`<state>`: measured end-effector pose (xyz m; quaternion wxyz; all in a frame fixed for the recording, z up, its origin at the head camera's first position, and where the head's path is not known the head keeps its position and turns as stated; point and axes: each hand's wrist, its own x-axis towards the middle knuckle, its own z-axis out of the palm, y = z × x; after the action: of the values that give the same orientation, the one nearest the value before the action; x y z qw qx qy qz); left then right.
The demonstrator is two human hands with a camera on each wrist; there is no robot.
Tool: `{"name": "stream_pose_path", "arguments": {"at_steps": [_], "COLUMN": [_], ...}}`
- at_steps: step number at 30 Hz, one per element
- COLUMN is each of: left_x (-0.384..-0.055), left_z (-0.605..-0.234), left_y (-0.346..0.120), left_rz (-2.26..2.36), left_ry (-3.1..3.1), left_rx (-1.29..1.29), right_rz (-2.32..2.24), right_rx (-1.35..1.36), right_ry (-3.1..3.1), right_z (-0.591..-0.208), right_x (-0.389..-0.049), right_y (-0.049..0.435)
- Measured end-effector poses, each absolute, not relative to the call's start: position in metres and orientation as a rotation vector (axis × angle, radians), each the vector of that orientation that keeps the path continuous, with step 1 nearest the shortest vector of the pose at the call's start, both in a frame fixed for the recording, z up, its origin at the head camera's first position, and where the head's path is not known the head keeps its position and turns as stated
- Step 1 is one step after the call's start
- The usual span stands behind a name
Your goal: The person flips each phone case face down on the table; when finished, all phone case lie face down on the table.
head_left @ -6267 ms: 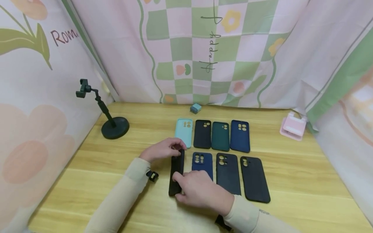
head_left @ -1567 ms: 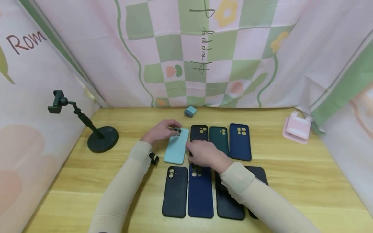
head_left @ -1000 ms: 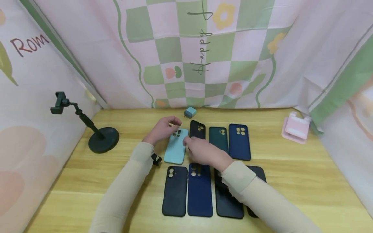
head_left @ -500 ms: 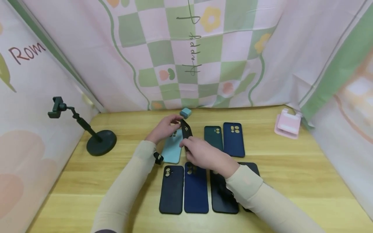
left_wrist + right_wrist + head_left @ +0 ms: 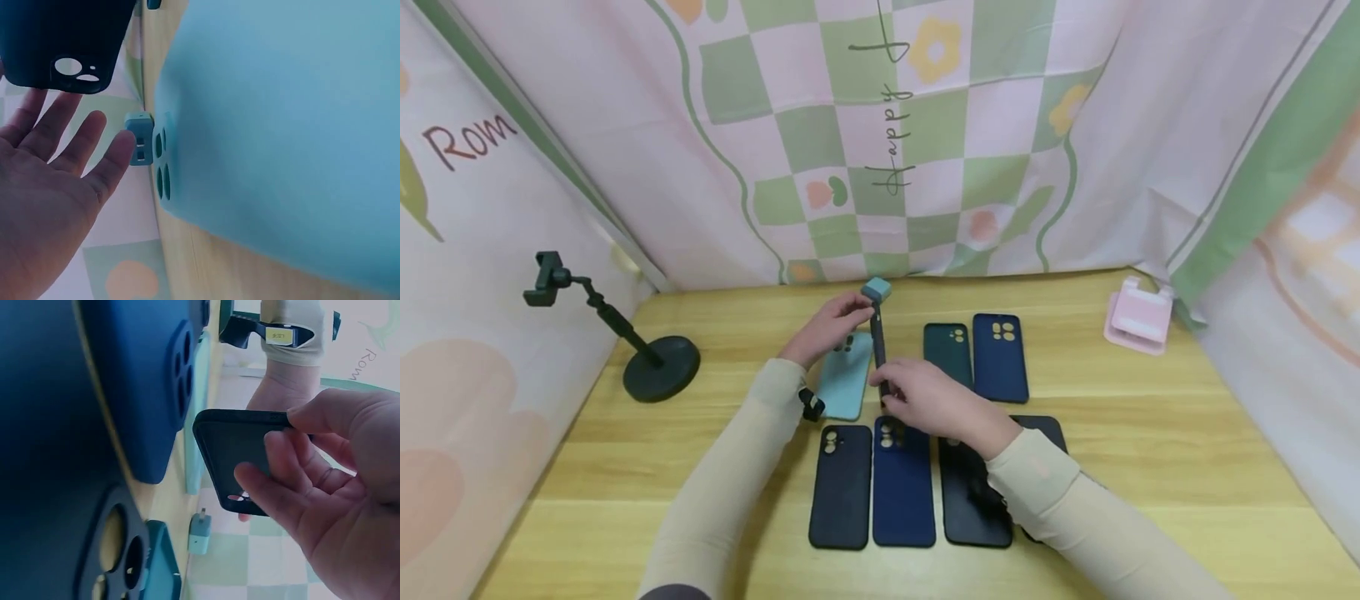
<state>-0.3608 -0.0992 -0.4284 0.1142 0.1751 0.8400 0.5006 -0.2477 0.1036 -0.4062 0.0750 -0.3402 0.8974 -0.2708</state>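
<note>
A black phone case (image 5: 881, 346) stands on edge, seen edge-on in the head view. My right hand (image 5: 925, 396) pinches its near end between thumb and fingers; the right wrist view shows the case's hollow inside (image 5: 234, 447). At the far end, by the camera holes, my left hand (image 5: 831, 327) touches the case with nearly straight fingers (image 5: 94, 137). Close beneath the left hand lies a light blue case (image 5: 844, 383), outer side up. Nearer me are a dark case (image 5: 840, 492), a navy case (image 5: 904, 500) and another black case (image 5: 973, 512), partly under my right forearm.
A green case (image 5: 947, 354) and a blue case (image 5: 1002, 358) lie to the right. A blue charger plug (image 5: 877, 289) sits behind the left hand. A black phone stand (image 5: 658, 367) is far left, a pink stand (image 5: 1140, 317) far right. Curtains enclose the table (image 5: 1150, 500).
The leftmost dark case was laid down and the light blue one turned over. Since then the black case has been lifted from the back row and tilted up on edge between both hands.
</note>
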Motion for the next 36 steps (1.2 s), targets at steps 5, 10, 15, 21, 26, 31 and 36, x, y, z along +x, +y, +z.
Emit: {"name": "stream_pose_path", "arguments": {"at_steps": [5,10,15,21,26,31,36], "left_x": [-0.369,-0.370,-0.370,-0.371,-0.373,-0.373,-0.371], "left_z": [-0.436,-0.436,-0.437,-0.441,-0.444,-0.441,-0.435], "left_y": [-0.090,-0.080,-0.076,-0.076,-0.073,-0.068,-0.062], "left_rz": [1.365,1.254,1.200,1.153,1.128,1.113,1.081], "left_ry": [2.511,2.530,2.522,2.455,2.460,2.452,2.452], "left_rx": [0.564,0.649,0.703,0.741,0.733,0.737,0.745], "right_rz": [-0.766,-0.739,-0.674,-0.574,-0.581,-0.550,-0.471], "right_rx": [-0.947,-0.865,-0.766,-0.697,-0.663,-0.621,-0.615], "right_ry": [2.714,2.711,2.717,2.736,2.758,2.766,2.771], "right_z": [-0.408,-0.411,-0.413,-0.418,-0.418,-0.419,-0.424], "right_x": [-0.249,-0.252,-0.255,-0.260,-0.263,-0.264,-0.265], "right_y": [0.107,0.109,0.110,0.114,0.123,0.133,0.139]}}
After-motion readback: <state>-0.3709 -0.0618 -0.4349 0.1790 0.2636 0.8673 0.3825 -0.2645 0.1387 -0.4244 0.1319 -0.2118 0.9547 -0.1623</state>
